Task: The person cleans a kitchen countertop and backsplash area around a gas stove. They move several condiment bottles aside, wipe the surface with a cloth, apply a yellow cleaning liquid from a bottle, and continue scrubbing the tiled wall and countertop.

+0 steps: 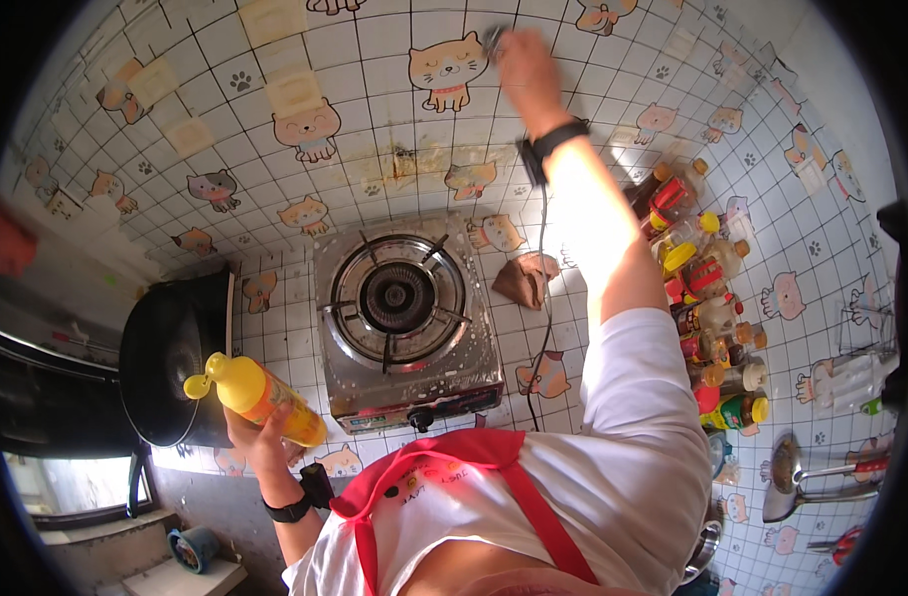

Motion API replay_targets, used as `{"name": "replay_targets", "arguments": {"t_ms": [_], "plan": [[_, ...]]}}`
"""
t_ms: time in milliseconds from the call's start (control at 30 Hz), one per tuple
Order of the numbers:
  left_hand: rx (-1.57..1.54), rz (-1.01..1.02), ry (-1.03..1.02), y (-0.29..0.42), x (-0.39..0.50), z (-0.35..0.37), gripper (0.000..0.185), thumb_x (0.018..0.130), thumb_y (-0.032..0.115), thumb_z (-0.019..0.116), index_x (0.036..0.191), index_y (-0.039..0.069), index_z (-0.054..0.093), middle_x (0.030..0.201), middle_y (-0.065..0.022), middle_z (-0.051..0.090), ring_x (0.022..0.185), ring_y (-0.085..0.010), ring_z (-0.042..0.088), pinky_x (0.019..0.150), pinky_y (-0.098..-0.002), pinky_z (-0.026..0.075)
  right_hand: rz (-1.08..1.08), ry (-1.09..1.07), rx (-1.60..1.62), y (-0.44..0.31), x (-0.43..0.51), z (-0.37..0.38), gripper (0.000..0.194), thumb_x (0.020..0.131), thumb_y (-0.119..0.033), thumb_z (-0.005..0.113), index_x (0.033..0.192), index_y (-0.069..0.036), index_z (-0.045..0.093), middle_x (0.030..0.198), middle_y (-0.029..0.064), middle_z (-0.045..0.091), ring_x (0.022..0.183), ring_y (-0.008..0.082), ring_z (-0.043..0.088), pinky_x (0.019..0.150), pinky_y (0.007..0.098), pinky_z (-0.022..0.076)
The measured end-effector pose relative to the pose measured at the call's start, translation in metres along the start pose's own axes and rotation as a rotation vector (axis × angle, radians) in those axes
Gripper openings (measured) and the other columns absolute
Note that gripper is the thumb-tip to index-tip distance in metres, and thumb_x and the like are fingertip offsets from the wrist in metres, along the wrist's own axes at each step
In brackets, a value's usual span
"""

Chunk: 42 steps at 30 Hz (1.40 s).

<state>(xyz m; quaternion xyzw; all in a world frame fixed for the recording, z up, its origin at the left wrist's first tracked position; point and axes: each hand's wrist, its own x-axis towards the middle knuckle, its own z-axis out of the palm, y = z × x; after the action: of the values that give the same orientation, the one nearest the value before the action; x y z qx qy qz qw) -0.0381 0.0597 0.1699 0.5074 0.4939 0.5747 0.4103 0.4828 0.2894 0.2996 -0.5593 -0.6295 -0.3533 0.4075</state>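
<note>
My left hand (264, 432) grips a yellow plastic squeeze bottle (256, 391) with an orange label, tilted left, its flip cap hanging away from the spout. At the top of the view, my right hand (527, 71) presses a grey scouring pad (495, 41), seemingly steel wool, to the cat-patterned wall covering (379, 67). Motion blurs that hand, and its fingers partly hide the pad. Between my arms stands a single-burner gas stove (405, 395) with white spots on its metal top. Yellow-brown stains (402, 160) mark the wall behind it.
A brown cloth (527, 279) lies right of the stove, crossed by a black cable (545, 246) from my right wrist. Several condiment bottles (711, 298) line the right side. A black wok (163, 357) stands at left, and ladles (785, 477) lie at lower right.
</note>
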Motion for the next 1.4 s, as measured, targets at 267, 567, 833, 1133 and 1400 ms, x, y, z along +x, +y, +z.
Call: {"name": "replay_targets", "arguments": {"t_ms": [267,567,833,1133,1400], "plan": [[0.012,-0.017,-0.003,-0.002,-0.002,-0.004,0.068,0.070,0.009,0.081,0.130,-0.001,0.051,0.115,-0.0078,0.061,0.105,-0.0197,0.060,0.094,-0.0333,0.047,-0.152,-0.033,-0.040,0.034,-0.002,-0.011,0.014,0.083,-0.007,0.056,0.095,-0.011,0.062,0.094,0.0132,0.058,0.083,0.0375,0.061,0.071,0.0476,0.0519],[-0.036,-0.025,-0.035,0.003,-0.001,0.016,0.068,0.070,0.008,0.081,0.130,-0.002,0.051,0.117,-0.0081,0.061,0.104,-0.0193,0.060,0.094,-0.0335,0.047,-0.046,-0.010,0.000,0.048,-0.032,-0.008,0.028,0.079,-0.005,0.067,0.106,-0.004,0.060,0.105,0.0165,0.058,0.100,0.0397,0.058,0.081,0.0447,0.0515],[0.032,0.028,-0.044,-0.006,0.003,0.011,0.066,0.070,0.009,0.078,0.130,-0.001,0.052,0.115,-0.0084,0.062,0.104,-0.0207,0.061,0.095,-0.0349,0.048,0.154,0.352,0.060,0.051,0.077,-0.067,0.023,0.084,-0.010,0.068,0.101,0.000,0.057,0.101,0.0205,0.060,0.088,0.0421,0.059,0.074,0.0489,0.0490],[-0.011,0.029,-0.007,-0.007,-0.006,-0.003,0.066,0.071,0.008,0.077,0.131,-0.001,0.052,0.115,-0.0090,0.062,0.103,-0.0214,0.062,0.094,-0.0352,0.049,-0.031,-0.053,0.130,0.000,0.052,-0.024,0.019,0.085,-0.009,0.060,0.104,-0.010,0.059,0.101,0.0134,0.057,0.090,0.0365,0.059,0.074,0.0476,0.0514],[-0.048,-0.011,-0.020,-0.025,-0.005,-0.011,0.065,0.068,0.007,0.078,0.128,0.000,0.052,0.113,-0.0074,0.060,0.102,-0.0197,0.060,0.092,-0.0342,0.049,0.004,0.250,0.092,-0.057,0.106,-0.006,0.018,0.084,-0.008,0.063,0.100,-0.003,0.055,0.099,0.0198,0.057,0.090,0.0410,0.058,0.075,0.0499,0.0495]]}}
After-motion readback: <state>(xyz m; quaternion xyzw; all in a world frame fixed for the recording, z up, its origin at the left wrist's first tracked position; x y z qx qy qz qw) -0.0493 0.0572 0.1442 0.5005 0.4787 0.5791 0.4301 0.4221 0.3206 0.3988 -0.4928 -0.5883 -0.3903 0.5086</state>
